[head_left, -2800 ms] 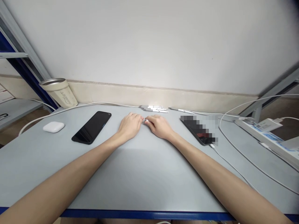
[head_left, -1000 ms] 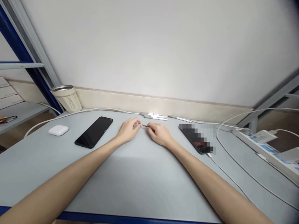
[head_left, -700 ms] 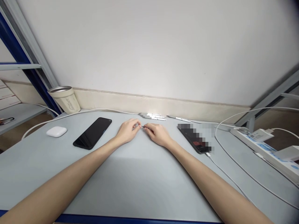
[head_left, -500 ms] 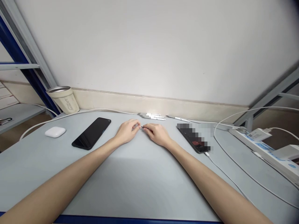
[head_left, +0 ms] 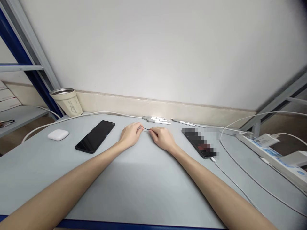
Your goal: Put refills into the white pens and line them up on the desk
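My left hand rests above the desk with its fingers closed on a small greyish pen barrel, mostly covered by the fingers. Facing it, my right hand pinches the other end of a thin dark pen refill. The refill bridges the short gap between my fingertips, its left end at the barrel. Just behind the hands lies a bunch of several white pens, and a single pen lies to their right.
A black phone and a white earbud case lie left on the grey desk. A cream cup stands at the back left. On the right are a charging phone, loose white cables and a power strip.
My right hand has shifted slightly right, away from my left hand. More of the dark refill now shows between them. The camera view has moved a little.
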`<state>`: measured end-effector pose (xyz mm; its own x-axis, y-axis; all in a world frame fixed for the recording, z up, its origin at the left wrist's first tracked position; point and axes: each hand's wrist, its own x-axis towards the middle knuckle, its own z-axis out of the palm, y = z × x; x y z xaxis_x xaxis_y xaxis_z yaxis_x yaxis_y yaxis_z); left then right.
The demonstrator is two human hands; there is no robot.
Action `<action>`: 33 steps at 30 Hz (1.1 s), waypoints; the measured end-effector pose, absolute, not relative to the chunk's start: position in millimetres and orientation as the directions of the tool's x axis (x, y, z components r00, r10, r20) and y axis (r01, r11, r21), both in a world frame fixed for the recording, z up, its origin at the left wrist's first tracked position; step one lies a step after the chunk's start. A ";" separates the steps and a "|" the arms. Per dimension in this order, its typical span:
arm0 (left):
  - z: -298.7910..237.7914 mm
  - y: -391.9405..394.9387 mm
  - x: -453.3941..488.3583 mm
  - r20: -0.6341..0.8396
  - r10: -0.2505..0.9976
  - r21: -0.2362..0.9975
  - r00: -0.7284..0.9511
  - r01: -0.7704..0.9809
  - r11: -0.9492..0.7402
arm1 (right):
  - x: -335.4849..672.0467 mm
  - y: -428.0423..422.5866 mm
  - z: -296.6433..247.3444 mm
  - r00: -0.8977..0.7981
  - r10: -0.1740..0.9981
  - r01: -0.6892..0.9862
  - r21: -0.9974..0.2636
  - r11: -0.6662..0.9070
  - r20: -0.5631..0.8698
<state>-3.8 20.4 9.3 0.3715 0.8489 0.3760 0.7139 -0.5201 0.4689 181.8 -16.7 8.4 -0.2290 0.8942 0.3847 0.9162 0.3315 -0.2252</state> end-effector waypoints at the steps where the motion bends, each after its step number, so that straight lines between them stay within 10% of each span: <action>1: 9.4 20.5 -3.7 0.373 0.856 0.477 0.358 0.717 -0.508 | 181.5 -16.9 8.4 -0.219 0.897 0.919 -0.228 0.322 0.385; 33: 7.3 21.5 -7.7 0.405 0.858 0.562 0.316 0.654 -0.506 | 181.9 -17.1 10.7 -0.234 0.893 0.908 -0.242 0.342 0.384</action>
<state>-7.7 21.5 7.3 0.3159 0.8578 0.4054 0.6543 -0.5064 0.5617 181.9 -17.1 10.7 -0.2344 0.8931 0.3839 0.9080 0.3422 -0.2418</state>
